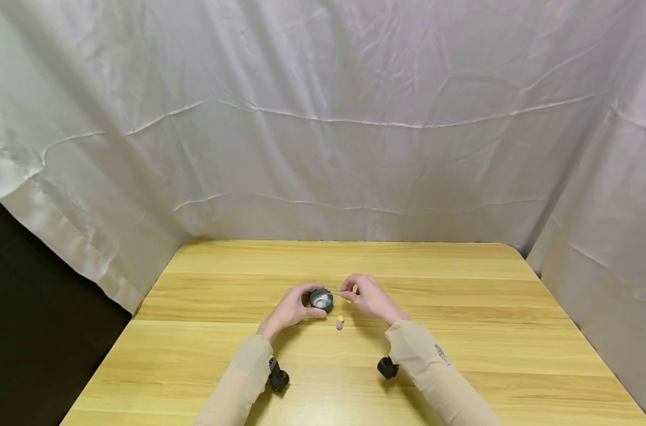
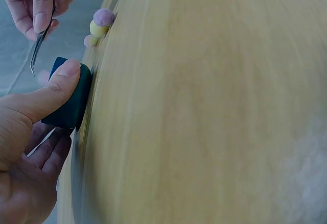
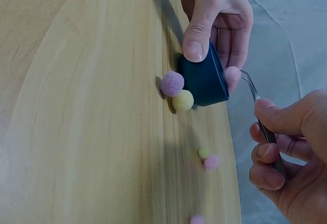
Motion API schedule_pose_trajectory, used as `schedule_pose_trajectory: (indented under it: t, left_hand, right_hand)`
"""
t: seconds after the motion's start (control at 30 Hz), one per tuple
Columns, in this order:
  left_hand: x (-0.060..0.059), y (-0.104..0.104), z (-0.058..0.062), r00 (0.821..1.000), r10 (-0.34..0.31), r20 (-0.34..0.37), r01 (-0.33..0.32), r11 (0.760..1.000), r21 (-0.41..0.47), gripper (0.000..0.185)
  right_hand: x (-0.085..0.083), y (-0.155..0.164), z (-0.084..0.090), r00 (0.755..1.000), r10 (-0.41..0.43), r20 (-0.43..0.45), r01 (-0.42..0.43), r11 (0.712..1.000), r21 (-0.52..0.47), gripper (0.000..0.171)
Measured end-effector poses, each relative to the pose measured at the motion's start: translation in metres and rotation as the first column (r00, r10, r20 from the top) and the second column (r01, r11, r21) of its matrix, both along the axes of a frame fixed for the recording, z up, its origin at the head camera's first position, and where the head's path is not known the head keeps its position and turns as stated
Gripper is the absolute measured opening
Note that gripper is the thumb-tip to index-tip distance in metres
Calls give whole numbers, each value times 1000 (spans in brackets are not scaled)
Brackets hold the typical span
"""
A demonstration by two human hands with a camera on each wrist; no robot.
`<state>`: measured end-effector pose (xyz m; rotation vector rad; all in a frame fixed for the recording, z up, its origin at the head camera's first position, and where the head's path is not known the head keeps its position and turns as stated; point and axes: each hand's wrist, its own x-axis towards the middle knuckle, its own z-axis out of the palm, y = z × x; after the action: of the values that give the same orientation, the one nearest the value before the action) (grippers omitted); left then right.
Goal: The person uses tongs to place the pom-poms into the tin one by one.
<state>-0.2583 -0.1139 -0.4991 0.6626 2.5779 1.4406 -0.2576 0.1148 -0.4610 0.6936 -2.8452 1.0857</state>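
Observation:
My left hand (image 1: 293,307) grips a small dark teal bowl (image 1: 315,307) standing on the table, thumb on the near side and fingers round the far side. In my right hand (image 1: 371,296), thumb and fingers pinch metal tweezers (image 3: 266,133) with bent tips. A pink pom-pom (image 3: 232,73) shows right at those tips, close by the bowl's rim in the right wrist view. Beside the bowl lie a purple pom-pom (image 3: 172,83) and a yellow pom-pom (image 3: 183,100) on the wood.
Under my right hand's side, a small yellow-green pom-pom (image 3: 204,153) and a pink one (image 3: 211,162) lie together. Another pink pom-pom (image 3: 196,219) is farther along. The wooden table (image 1: 461,307) is backed by a pale hanging cloth (image 1: 323,154).

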Motion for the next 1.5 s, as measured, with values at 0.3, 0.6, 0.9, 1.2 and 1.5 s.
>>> schedule_pose_trajectory:
  t: [0.3, 0.6, 0.9, 1.2, 1.5]
  left_hand:
    - [-1, 1, -1, 1000, 2, -9, -2, 1000, 5, 62]
    - [0, -1, -2, 1000, 15, 18, -15, 1000, 4, 66]
    - [1, 0, -2, 1000, 6, 2, -6, 1000, 7, 65]
    - [0, 0, -2, 1000, 4, 3, -4, 1000, 12, 65]
    - [1, 0, -1, 1000, 5, 8, -5, 1000, 15, 64]
  right_hand:
    - [-2, 16, -4, 998, -7, 60, 9, 999, -35, 5]
    - [-6, 50, -14, 994, -78, 72, 76, 997, 35, 5]
    - [-7, 50, -17, 991, -97, 87, 93, 994, 51, 6]
    - [-6, 47, -18, 985, -119, 127, 111, 991, 68, 6]
    - [-7, 47, -18, 983, -109, 150, 102, 993, 57, 7]
